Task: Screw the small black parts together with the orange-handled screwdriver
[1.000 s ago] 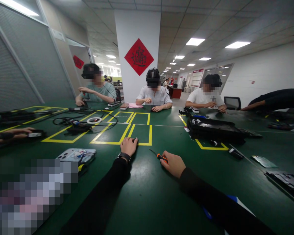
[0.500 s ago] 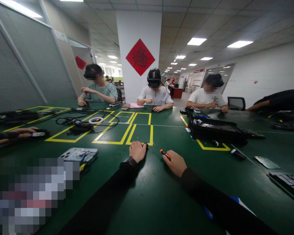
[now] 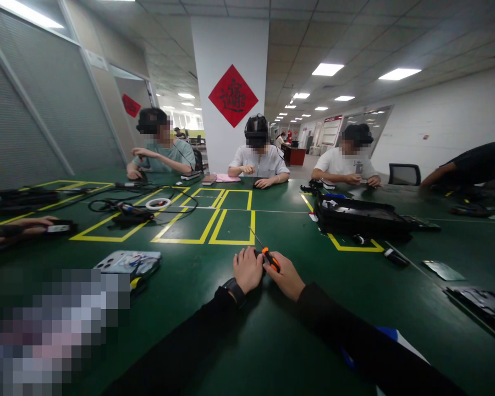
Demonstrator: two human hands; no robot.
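My right hand is closed round a screwdriver with an orange and black handle. Its thin shaft slants up and away to the left over the green table. Close beside it, my left hand rests low on the tabletop, fingers curled over a small dark thing. Only a dark edge of that thing shows near the thumb, so its kind is hidden. The two hands are almost touching, with the handle between them.
Yellow tape boxes mark the table ahead. Right of them lies a black open case; cables and a white tape roll lie left. A grey-blue phone-like case is near left. Several people sit around the table; a neighbour's hands are at far left.
My right hand has moved left with the screwdriver, up against my left hand. The left hand has shifted slightly right and nearer to me. The screwdriver's shaft now points more steeply away.
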